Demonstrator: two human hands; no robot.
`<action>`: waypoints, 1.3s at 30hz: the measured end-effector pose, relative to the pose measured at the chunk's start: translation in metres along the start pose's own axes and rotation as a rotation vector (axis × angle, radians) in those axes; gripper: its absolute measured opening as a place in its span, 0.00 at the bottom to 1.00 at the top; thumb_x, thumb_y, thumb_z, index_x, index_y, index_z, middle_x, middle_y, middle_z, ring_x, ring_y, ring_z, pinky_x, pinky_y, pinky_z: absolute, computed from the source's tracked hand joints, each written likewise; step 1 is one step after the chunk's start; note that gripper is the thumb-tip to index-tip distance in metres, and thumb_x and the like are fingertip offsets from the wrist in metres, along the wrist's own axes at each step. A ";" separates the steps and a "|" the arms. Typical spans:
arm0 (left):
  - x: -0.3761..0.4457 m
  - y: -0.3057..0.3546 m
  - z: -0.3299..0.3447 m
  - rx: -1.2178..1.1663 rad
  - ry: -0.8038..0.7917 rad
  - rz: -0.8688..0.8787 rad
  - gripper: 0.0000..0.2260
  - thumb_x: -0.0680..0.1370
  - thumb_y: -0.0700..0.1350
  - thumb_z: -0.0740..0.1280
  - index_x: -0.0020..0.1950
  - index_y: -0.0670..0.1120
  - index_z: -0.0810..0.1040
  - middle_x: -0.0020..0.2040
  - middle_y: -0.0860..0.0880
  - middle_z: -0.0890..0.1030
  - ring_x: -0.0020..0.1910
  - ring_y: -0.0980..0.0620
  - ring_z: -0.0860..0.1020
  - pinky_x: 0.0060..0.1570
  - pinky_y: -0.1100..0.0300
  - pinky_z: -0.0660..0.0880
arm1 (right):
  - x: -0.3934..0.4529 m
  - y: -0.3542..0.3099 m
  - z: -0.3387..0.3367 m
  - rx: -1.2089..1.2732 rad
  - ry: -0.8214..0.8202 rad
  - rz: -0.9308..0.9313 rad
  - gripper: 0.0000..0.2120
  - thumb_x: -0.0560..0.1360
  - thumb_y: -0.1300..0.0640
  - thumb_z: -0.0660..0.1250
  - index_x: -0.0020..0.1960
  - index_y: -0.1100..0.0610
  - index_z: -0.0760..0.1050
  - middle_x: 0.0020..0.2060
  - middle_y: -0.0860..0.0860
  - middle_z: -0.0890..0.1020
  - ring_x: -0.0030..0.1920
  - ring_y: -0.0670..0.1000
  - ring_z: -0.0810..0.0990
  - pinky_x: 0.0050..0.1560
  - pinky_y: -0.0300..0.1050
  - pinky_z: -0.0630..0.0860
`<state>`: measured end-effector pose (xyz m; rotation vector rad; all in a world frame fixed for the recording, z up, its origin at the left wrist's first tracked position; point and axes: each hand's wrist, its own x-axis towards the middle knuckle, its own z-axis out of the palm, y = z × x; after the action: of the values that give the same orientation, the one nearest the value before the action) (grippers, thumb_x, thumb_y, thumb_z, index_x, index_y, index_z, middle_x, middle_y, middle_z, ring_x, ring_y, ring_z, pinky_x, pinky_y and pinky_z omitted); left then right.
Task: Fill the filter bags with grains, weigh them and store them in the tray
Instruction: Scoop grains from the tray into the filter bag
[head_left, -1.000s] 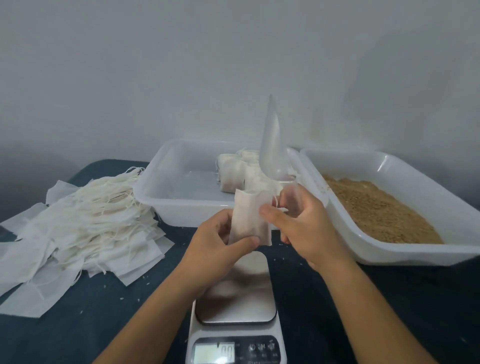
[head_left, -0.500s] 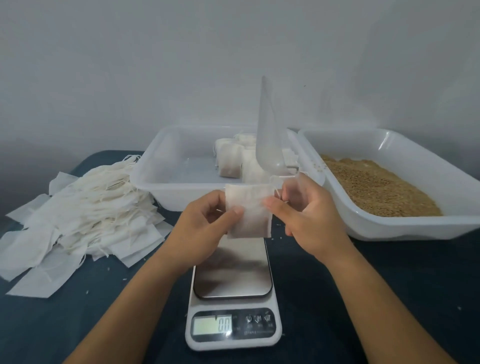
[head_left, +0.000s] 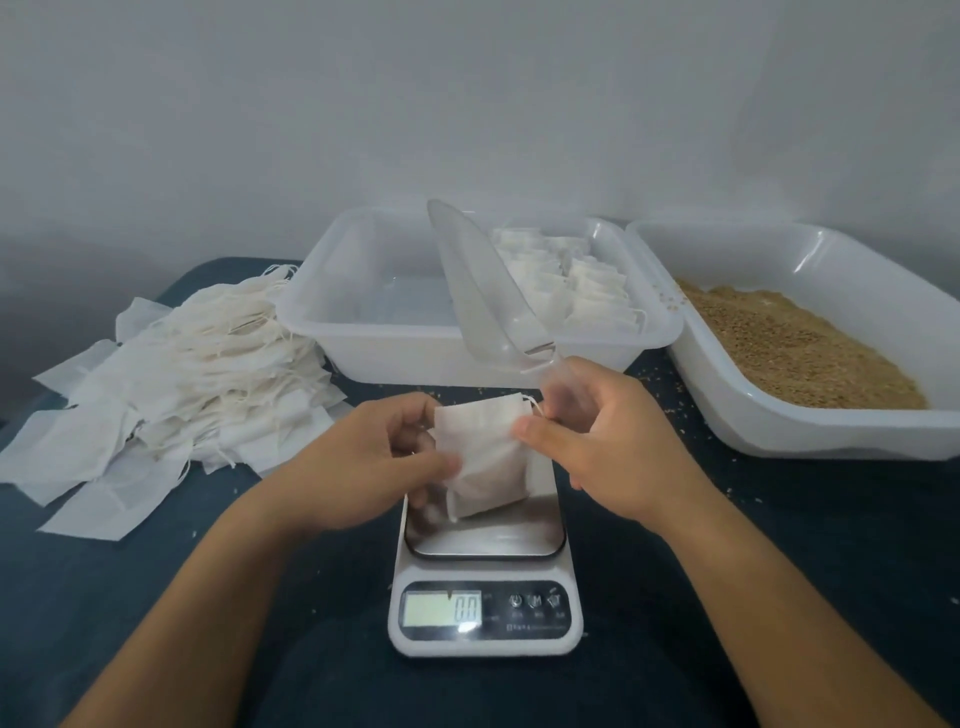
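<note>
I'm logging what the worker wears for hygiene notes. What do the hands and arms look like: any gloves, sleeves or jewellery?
Both arms are bare from the bottom edge of the picture up to the hands; no sleeve shows. The left hand and the right hand wear no gloves. No ring, watch or bracelet shows on the fingers or wrists. The nails look short and unpainted.

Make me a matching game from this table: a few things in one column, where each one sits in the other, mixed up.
Things:
1. scoop
2. empty bags
3. grains
4. scale

Places:
A. piled at the table's left side
B. in the right-hand tray
C. held in the right hand
D. in front of the person, under the bag held by both hands

Pairs: 1-C, 2-A, 3-B, 4-D
</note>
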<state>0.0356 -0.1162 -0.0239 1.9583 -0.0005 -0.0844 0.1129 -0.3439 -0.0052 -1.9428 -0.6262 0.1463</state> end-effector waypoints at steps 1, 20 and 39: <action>0.000 0.000 0.000 0.001 0.010 0.003 0.04 0.79 0.38 0.72 0.51 0.46 0.80 0.37 0.46 0.84 0.31 0.52 0.80 0.35 0.66 0.74 | 0.000 0.000 0.001 0.003 0.013 0.002 0.12 0.74 0.55 0.76 0.41 0.56 0.73 0.36 0.56 0.79 0.32 0.47 0.73 0.37 0.50 0.77; 0.008 -0.012 0.002 0.154 0.192 -0.030 0.06 0.77 0.46 0.75 0.51 0.54 0.81 0.39 0.58 0.82 0.37 0.58 0.79 0.43 0.59 0.73 | 0.005 0.015 0.007 -0.202 0.048 0.014 0.12 0.74 0.46 0.76 0.41 0.50 0.75 0.38 0.40 0.82 0.38 0.42 0.80 0.35 0.34 0.74; 0.020 -0.026 -0.002 0.142 0.530 0.013 0.03 0.79 0.52 0.71 0.50 0.55 0.80 0.31 0.63 0.77 0.30 0.65 0.76 0.30 0.76 0.67 | 0.012 0.020 -0.005 -0.146 0.226 0.015 0.10 0.74 0.38 0.72 0.44 0.43 0.77 0.45 0.31 0.81 0.44 0.38 0.81 0.43 0.50 0.81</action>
<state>0.0549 -0.1053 -0.0485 2.0678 0.3363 0.4550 0.1322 -0.3487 -0.0180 -2.0682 -0.4836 -0.1115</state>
